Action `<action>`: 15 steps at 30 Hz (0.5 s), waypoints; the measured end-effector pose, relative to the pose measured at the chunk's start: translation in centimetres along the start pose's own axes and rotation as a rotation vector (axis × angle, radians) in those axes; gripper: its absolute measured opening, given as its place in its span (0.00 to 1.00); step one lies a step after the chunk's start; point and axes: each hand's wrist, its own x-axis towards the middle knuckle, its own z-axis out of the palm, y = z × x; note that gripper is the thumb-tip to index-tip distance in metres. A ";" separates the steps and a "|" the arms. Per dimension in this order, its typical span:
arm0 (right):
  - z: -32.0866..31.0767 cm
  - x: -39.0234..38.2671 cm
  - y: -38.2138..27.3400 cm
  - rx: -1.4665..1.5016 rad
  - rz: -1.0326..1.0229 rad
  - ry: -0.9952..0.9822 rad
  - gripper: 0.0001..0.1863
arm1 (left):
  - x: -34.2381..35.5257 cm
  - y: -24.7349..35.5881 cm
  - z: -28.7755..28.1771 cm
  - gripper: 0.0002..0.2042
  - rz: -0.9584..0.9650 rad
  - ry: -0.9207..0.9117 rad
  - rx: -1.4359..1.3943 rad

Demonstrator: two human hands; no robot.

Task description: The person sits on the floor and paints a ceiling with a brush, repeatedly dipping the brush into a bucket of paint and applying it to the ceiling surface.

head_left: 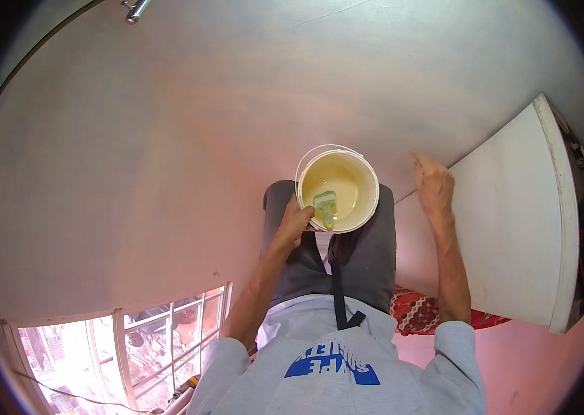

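Note:
My left hand [296,220] grips the near left rim of a white plastic bucket [373,200], with the thumb over the edge. Pale yellow liquid [344,181] lies in the bucket, and its thin handle is swung up on the far left side. A green and white brush [326,205] leans inside against the near wall, close to my thumb; its lower end is partly wet with the liquid. My right hand [434,185] is raised at the pale wall [347,90], fingers curled in and the forefinger's tip at the surface. Whatever the fingers may hold is hidden.
On the right stands a large white panel or cabinet side [513,221], with dark items behind its edge. Red patterned cloth [416,312] lies below it. A barred window [167,332] is at the lower left, and a metal fitting [137,10] at the upper left.

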 end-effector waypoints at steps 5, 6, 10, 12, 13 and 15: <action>7.3 -2.4 8.4 0.087 0.066 -0.083 0.12 | -0.3 0.0 -0.3 0.28 0.001 -0.002 -0.001; 6.4 -3.0 6.4 0.121 -0.003 -0.051 0.14 | 0.0 -0.6 -0.7 0.29 0.026 -0.005 -0.010; 3.1 -3.0 -4.1 0.379 -0.294 -0.167 0.23 | -0.2 -0.1 -0.4 0.28 0.043 0.027 0.008; 3.9 -2.8 -7.0 0.245 -0.457 -0.485 0.25 | 0.1 -0.2 -0.8 0.26 0.006 0.023 0.066; 5.8 -3.0 -7.3 0.182 -0.591 -0.570 0.26 | 0.0 -0.5 -0.9 0.26 0.012 0.024 0.101; 14.9 -3.4 -6.5 0.014 -0.748 -0.693 0.28 | 0.3 -0.3 -1.3 0.24 0.032 0.020 0.147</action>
